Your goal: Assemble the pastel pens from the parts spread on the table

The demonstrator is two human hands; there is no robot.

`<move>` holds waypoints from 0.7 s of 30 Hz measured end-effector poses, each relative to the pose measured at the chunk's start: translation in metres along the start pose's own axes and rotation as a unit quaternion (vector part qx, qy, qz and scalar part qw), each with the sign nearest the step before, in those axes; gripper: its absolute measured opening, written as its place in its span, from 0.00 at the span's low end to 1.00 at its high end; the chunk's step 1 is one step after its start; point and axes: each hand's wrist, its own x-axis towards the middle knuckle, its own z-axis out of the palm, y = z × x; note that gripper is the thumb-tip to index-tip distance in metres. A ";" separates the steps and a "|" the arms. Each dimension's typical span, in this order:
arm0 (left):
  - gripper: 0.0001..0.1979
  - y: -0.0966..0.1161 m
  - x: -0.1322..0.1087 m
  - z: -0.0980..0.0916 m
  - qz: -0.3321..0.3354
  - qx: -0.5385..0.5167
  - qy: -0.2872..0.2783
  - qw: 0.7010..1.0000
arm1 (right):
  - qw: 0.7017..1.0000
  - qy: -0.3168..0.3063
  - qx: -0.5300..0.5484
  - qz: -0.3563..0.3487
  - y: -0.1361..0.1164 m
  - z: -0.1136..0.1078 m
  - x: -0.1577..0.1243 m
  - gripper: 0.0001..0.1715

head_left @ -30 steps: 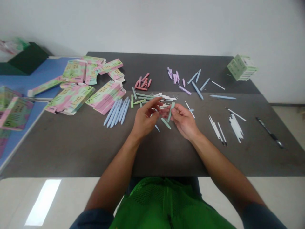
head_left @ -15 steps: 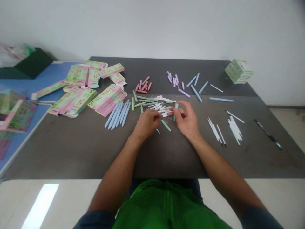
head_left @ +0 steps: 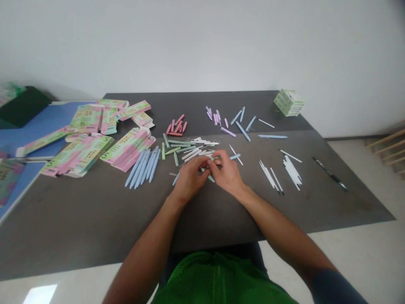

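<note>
My left hand (head_left: 191, 178) and my right hand (head_left: 227, 174) meet over the middle of the table, fingertips pinched together. A bit of a green pen barrel shows between them, mostly hidden by the fingers. What the left fingers pinch is too small to make out. Just beyond the hands lie loose white refills (head_left: 192, 154) and several green pen barrels (head_left: 182, 148). A green tip piece (head_left: 211, 178) shows below the fingers. Right of my right hand, a thin white refill crosses a short light blue pen part (head_left: 235, 156).
Blue pen barrels (head_left: 143, 168) lie in a row at left, near flattened pink-green boxes (head_left: 126, 150). Red pieces (head_left: 177, 126), purple pieces (head_left: 217, 118) and blue pens (head_left: 243, 131) lie farther back. Refills (head_left: 291, 171), a black pen (head_left: 330, 174) and a green box stack (head_left: 288, 102) stand right.
My hands have come together, the right one moving left with the green pen barrel toward the left one. The whole view has shifted and tilted slightly.
</note>
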 end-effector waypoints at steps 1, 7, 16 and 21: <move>0.14 -0.001 0.000 0.002 0.000 0.003 0.001 1.000 | 1.000 -0.009 -0.003 0.002 -0.001 0.000 0.000 0.12; 0.16 -0.012 0.002 0.006 -0.063 -0.036 -0.022 0.997 | 0.996 -0.055 -0.070 -0.016 0.002 -0.024 0.009 0.07; 0.18 -0.012 0.003 0.015 -0.107 -0.240 -0.044 0.964 | 0.894 -0.041 -0.403 0.193 0.048 -0.127 0.010 0.06; 0.17 -0.007 0.005 0.010 -0.119 -0.329 -0.058 0.935 | 0.841 -0.066 -0.457 0.281 0.072 -0.156 -0.013 0.11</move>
